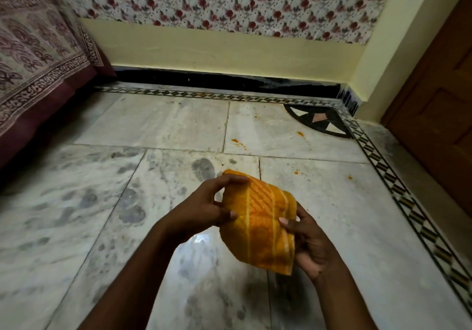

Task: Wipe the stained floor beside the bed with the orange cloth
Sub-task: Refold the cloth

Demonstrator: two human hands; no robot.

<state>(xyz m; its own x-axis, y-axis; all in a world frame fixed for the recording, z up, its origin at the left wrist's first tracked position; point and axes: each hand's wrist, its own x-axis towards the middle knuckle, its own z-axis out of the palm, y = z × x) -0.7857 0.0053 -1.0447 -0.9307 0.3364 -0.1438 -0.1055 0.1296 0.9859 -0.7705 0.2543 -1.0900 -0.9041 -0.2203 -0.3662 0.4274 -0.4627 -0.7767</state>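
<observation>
The orange cloth [258, 221] is folded into a thick pad and held up off the floor, near the middle of the view, between both hands. The left hand [204, 209] curls round its left edge, fingertips over the top corner and thumb pressed on the front; the right hand [310, 242] grips the right edge, thumb on the front and fingers wrapped behind, out of sight. The step in hand seems to be readying the cloth, and to do it well the person should keep the pad flat and compact with a clean face outward, then bring it down on the orange stains [238, 143] that dot the floor farther off and to the right, drawing the specks inward and not smearing them across the tiles. The marble floor [102, 214] is pale grey with dark mottling and looks glossy, so residue should lift easily. A patterned border [398, 189] runs along the right side and the far edge; the bed [38, 56], under a printed cover, stands far left, and a wooden door [439, 99] is at the right.
</observation>
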